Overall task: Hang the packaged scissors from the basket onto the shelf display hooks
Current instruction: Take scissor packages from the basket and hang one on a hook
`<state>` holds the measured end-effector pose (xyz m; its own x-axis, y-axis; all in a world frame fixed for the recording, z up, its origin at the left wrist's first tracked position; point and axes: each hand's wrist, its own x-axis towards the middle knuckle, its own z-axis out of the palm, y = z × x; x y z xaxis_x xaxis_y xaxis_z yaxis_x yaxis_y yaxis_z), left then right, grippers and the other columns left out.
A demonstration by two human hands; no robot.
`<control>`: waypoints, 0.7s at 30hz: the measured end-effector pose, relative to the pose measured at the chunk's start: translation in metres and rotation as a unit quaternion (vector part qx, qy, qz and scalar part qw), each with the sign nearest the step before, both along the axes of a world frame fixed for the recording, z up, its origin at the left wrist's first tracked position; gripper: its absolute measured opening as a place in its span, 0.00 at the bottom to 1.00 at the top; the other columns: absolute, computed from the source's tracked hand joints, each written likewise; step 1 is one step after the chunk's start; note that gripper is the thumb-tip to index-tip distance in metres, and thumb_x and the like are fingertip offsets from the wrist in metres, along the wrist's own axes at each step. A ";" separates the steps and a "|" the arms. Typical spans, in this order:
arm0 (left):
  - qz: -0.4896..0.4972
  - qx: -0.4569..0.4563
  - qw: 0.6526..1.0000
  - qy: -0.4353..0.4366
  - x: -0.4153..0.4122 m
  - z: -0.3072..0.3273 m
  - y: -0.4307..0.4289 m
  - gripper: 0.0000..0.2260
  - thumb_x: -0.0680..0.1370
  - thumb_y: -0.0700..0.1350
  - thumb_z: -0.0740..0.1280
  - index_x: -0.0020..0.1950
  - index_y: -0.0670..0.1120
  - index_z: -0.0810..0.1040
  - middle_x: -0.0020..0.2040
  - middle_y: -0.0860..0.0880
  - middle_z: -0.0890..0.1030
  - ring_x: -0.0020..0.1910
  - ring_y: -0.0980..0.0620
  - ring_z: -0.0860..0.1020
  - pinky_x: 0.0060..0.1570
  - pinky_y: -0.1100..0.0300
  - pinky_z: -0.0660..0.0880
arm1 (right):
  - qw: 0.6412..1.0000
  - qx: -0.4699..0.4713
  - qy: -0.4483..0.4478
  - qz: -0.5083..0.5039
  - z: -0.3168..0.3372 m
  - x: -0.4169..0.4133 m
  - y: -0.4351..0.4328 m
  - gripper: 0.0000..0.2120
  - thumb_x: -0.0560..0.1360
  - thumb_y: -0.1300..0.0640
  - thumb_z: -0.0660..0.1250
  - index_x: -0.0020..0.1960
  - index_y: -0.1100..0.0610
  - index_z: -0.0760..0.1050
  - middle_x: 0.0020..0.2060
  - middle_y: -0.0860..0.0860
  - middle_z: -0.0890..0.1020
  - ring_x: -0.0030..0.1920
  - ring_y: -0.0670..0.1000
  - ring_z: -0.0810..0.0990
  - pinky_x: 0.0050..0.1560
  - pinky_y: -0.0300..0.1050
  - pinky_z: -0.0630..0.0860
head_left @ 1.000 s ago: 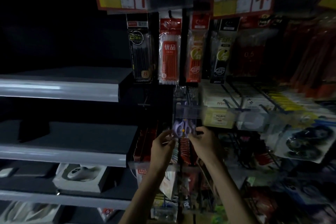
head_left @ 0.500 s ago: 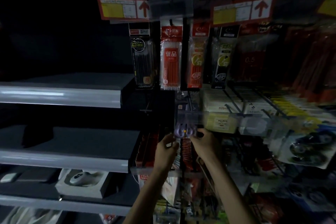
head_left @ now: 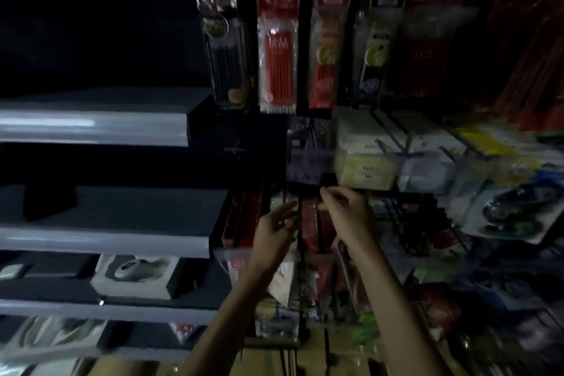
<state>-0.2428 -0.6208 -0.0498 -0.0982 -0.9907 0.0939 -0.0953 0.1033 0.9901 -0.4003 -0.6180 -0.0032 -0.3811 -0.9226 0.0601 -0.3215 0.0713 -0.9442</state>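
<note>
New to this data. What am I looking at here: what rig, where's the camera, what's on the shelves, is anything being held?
There is no robot: a person works with bare hands, and the one picture comes from a wide-angle camera worn on the head, looking forward and down at a dim, blurred shop display.

The left hand is open, fingers spread, holding nothing. The right hand is raised beside it with fingertips pinched together just under a faint clear packet on the hooks; whether it grips anything is too blurred to tell.

Above hang pen refill packs, one red and one black. Grey shelves run along the left, and a white boxed item sits on a lower one. Pale boxes and more packets fill the right side.
</note>
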 end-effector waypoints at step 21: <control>-0.076 -0.105 0.992 -0.010 -0.001 0.056 0.095 0.10 0.78 0.44 0.76 0.59 0.49 0.83 0.53 0.54 0.86 0.54 0.54 0.84 0.55 0.56 0.82 | 0.938 -0.123 -0.265 -0.185 0.016 0.026 0.034 0.11 0.81 0.47 0.66 0.48 0.52 0.83 0.45 0.47 0.85 0.49 0.51 0.84 0.54 0.54 0.81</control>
